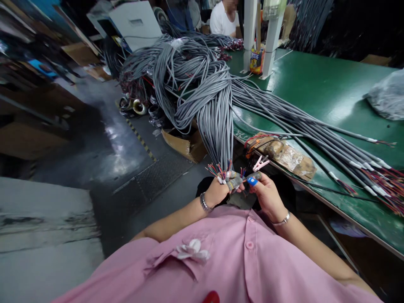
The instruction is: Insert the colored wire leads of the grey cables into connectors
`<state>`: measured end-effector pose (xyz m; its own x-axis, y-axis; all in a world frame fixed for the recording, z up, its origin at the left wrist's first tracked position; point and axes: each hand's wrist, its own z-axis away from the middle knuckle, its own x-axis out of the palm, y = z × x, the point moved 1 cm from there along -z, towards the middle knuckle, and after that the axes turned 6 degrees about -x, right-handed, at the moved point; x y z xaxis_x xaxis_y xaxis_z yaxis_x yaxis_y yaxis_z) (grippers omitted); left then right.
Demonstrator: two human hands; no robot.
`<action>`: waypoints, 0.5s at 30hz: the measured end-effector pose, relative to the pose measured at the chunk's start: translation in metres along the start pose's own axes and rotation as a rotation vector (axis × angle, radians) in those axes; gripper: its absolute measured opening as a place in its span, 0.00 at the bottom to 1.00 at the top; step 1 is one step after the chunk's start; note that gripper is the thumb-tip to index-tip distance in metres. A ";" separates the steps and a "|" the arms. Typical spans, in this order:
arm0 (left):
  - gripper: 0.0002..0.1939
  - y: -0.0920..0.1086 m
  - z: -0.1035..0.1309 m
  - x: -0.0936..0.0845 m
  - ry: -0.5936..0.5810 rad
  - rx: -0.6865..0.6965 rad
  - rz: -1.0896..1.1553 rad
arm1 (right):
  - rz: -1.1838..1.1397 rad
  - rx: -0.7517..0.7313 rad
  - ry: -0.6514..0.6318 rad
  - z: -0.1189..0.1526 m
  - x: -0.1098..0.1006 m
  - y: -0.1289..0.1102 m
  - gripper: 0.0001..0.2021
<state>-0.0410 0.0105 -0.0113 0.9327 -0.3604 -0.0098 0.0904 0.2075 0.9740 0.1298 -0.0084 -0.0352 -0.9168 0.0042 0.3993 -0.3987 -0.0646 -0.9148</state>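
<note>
My left hand (221, 191) is closed around the lower ends of a thick bundle of grey cables (216, 130) that hangs off the bench. Stripped coloured wires (217, 169) fan out above its fingers. Close beside it, my right hand (267, 194) pinches thin wire ends between thumb and forefinger; the exact wires are hard to make out. Blue tape wraps the right thumb, and grey coverings sit on several fingers of both hands. Just above the right hand is a pale pink clip-like tool (261, 163).
On the green bench (315, 80), more grey cables (303, 130) lie with coloured ends to the right. A taped wooden block (288, 158) sits at its edge. A plastic bag (388, 94) is at the right. Another person (222, 21) sits behind. A cardboard box (181, 145) stands below.
</note>
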 end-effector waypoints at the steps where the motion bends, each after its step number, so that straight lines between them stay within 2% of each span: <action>1: 0.19 0.001 0.000 -0.002 -0.042 -0.001 -0.038 | -0.035 0.007 0.009 0.000 -0.001 0.000 0.09; 4: 0.18 0.003 0.000 -0.007 -0.169 0.012 -0.159 | -0.123 0.005 0.042 0.003 -0.006 -0.003 0.08; 7: 0.18 0.001 -0.002 -0.008 -0.247 0.030 -0.215 | -0.157 -0.009 0.075 0.007 -0.013 -0.007 0.08; 15: 0.16 0.000 0.005 0.022 -0.228 0.051 -0.296 | -0.072 -0.009 0.061 0.032 -0.039 -0.017 0.09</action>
<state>-0.0221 -0.0022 -0.0105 0.7666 -0.5924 -0.2478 0.3217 0.0203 0.9466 0.1735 -0.0397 -0.0331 -0.8854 0.0690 0.4597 -0.4634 -0.0531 -0.8845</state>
